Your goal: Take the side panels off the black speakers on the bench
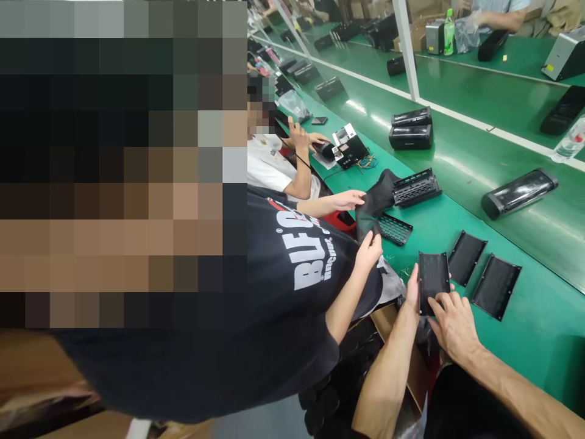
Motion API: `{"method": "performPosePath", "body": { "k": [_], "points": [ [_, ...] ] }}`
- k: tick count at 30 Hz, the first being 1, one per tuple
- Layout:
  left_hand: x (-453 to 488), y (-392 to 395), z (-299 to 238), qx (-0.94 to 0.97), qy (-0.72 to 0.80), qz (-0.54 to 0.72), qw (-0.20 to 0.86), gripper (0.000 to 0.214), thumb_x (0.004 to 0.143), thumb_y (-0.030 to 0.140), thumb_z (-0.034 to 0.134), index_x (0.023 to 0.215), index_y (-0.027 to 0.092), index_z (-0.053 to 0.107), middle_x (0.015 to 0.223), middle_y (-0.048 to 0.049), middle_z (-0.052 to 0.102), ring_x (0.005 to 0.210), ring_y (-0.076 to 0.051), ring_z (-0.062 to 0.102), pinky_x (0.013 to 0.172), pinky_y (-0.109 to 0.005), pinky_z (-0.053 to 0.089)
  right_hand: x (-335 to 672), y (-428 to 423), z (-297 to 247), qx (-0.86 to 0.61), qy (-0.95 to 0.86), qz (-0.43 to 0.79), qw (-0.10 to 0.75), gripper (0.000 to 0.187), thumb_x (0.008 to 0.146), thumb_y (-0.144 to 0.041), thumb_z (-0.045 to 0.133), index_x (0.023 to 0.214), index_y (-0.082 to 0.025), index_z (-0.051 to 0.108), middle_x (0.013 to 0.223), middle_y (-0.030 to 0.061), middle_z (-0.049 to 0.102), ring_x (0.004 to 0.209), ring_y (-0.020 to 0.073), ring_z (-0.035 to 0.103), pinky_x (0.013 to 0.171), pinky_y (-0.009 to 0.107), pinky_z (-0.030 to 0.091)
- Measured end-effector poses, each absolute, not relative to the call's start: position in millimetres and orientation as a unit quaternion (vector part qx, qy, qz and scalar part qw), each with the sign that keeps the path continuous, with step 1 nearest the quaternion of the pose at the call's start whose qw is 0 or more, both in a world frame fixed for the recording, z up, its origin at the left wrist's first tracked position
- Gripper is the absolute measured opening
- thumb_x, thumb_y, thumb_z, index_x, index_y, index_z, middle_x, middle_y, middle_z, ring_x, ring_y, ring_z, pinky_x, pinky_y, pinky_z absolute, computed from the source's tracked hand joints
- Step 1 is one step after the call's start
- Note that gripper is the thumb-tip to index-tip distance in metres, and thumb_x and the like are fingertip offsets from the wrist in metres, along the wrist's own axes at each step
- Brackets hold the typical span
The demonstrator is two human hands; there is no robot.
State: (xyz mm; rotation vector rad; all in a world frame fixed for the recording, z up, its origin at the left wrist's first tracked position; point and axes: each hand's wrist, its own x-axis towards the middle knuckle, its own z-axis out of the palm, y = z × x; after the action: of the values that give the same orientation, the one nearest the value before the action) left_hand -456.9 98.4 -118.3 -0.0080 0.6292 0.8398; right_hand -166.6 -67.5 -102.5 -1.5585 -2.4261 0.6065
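A flat black rectangular panel [433,282] stands tilted at the edge of the green bench [539,317]. My left hand [414,289] grips its left edge. My right hand [452,326] lies across its lower right corner, fingers pressed on its face. Two similar black panels [466,257] [496,286] lie on the bench just right of my hands, not touching them. The lower edge of the held panel is partly hidden by my fingers.
A co-worker in a black printed T-shirt [297,262] stands close on my left, handling a black fabric sleeve [372,201] beside black grilles [415,188]. A cardboard box [382,323] sits below the bench edge. Black devices [411,129] stand farther along, with another co-worker [274,164] beyond.
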Motion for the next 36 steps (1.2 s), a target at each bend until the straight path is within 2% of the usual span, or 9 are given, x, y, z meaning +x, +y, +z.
{"method": "performPosePath", "body": {
  "k": [5,9,13,18,26,29,31,33,36],
  "points": [
    [-467.1,63.8,-128.7,-0.030,0.311,0.437,0.843,0.034,0.110,0.043,0.053,0.114,0.015,0.072,0.101,-0.0038,0.075,0.087,-0.017,0.072,0.082,-0.034,0.063,-168.0,-73.2,-96.9,-0.524,-0.818,0.205,0.118,0.031,0.091,-0.029,0.079,0.121,-0.023,0.075,0.127,0.0120,0.072,0.124,0.0370,0.052,0.096,0.050,0.037],
    [-463.9,35.6,-125.0,-0.041,0.324,0.417,0.848,0.035,0.103,0.044,0.066,0.124,0.017,0.069,0.121,-0.0084,0.072,0.101,-0.023,0.072,0.088,-0.042,0.063,-167.8,-75.7,-95.7,-0.530,-0.813,0.207,0.124,0.023,0.092,-0.025,0.076,0.114,-0.023,0.077,0.126,0.0117,0.074,0.129,0.0371,0.050,0.102,0.052,0.033],
    [-462.4,21.9,-111.2,-0.045,0.326,0.396,0.857,0.038,0.102,0.042,0.068,0.132,0.018,0.066,0.133,-0.0101,0.068,0.112,-0.027,0.069,0.094,-0.047,0.063,-165.5,-78.7,-95.2,-0.530,-0.809,0.213,0.137,0.013,0.097,-0.023,0.070,0.107,-0.024,0.079,0.122,0.0091,0.075,0.126,0.0333,0.052,0.103,0.051,0.030],
    [-440.3,10.8,-93.6,-0.047,0.316,0.376,0.870,0.042,0.101,0.042,0.069,0.135,0.018,0.064,0.136,-0.0110,0.066,0.116,-0.028,0.068,0.097,-0.049,0.062,-168.9,-83.6,-81.5,-0.532,-0.803,0.220,0.155,0.013,0.099,-0.023,0.068,0.105,-0.026,0.080,0.120,0.0063,0.076,0.124,0.0307,0.054,0.103,0.051,0.028],
    [-335.4,-2.7,-99.7,-0.051,0.287,0.350,0.890,0.041,0.101,0.041,0.070,0.136,0.019,0.064,0.137,-0.0107,0.066,0.117,-0.027,0.068,0.098,-0.050,0.061,-174.7,-80.8,-57.4,-0.541,-0.787,0.238,0.178,0.011,0.096,-0.022,0.071,0.101,-0.024,0.080,0.117,0.0090,0.077,0.121,0.0322,0.055,0.103,0.053,0.029],
    [-319.4,-4.9,-105.1,-0.051,0.277,0.341,0.897,0.055,0.103,0.058,0.060,0.136,0.015,0.065,0.133,-0.0152,0.070,0.114,-0.030,0.070,0.097,-0.050,0.060,-175.5,-84.1,-35.5,-0.531,-0.784,0.256,0.195,0.011,0.096,-0.019,0.068,0.098,-0.023,0.078,0.115,0.0102,0.076,0.121,0.0329,0.057,0.106,0.056,0.028],
    [-319.2,-7.3,-106.3,-0.052,0.271,0.324,0.905,0.079,0.103,0.074,0.041,0.136,0.007,0.067,0.123,-0.0221,0.075,0.106,-0.035,0.075,0.090,-0.050,0.059,-174.6,-89.5,-7.7,-0.491,-0.798,0.281,0.209,0.012,0.097,-0.018,0.064,0.098,-0.023,0.075,0.112,0.0076,0.076,0.116,0.0278,0.061,0.108,0.050,0.032],
    [-321.1,-11.3,-105.2,-0.053,0.267,0.299,0.914,0.096,0.101,0.080,0.026,0.136,0.001,0.067,0.110,-0.0266,0.078,0.093,-0.039,0.078,0.082,-0.050,0.059,-170.8,-93.1,25.1,-0.405,-0.816,0.353,0.216,0.015,0.100,-0.017,0.057,0.101,-0.024,0.071,0.102,0.0035,0.075,0.098,0.0194,0.066,0.103,0.039,0.040],
    [-316.5,-21.4,-101.2,-0.057,0.269,0.283,0.919,0.096,0.101,0.080,0.025,0.139,0.002,0.064,0.104,-0.0247,0.080,0.084,-0.038,0.078,0.080,-0.050,0.059,-157.6,-82.9,57.0,-0.341,-0.801,0.448,0.205,0.020,0.107,-0.019,0.048,0.103,-0.024,0.067,0.086,-0.0002,0.072,0.075,0.0149,0.065,0.082,0.027,0.047]
  ]
}}
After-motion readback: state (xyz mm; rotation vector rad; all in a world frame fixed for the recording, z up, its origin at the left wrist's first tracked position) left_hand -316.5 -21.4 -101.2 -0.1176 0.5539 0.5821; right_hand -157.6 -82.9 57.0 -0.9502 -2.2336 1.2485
